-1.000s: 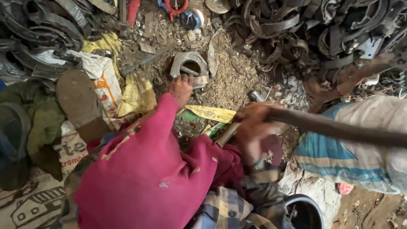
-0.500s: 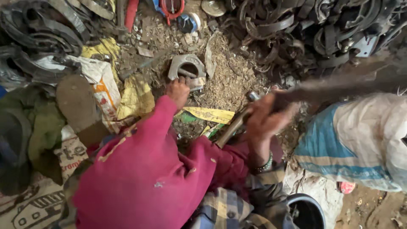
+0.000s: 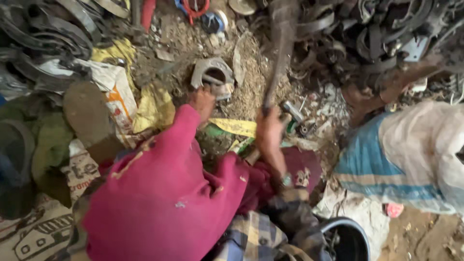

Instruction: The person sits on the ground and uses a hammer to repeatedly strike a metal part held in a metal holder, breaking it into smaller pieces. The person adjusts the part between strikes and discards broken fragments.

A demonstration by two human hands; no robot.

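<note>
My left hand (image 3: 202,102), in a pink sleeve, rests on a grey curved metal piece (image 3: 211,77) lying on the dirt and holds its near edge. My right hand (image 3: 268,133) grips the handle of a long tool (image 3: 279,53), which points up and away from me and is blurred. Its head is near the top edge of the view, above and to the right of the metal piece. The tool is clear of the metal piece.
Heaps of dark metal rings and straps (image 3: 382,34) fill the top right and the top left (image 3: 43,38). A worn shoe sole (image 3: 87,116), yellow sacking (image 3: 154,106), another person in blue and white cloth (image 3: 406,159) at right, a dark bucket (image 3: 350,239) near me.
My right hand has swung the long tool from lying level toward the right to standing nearly upright above the metal piece. My left hand has stayed on the piece.
</note>
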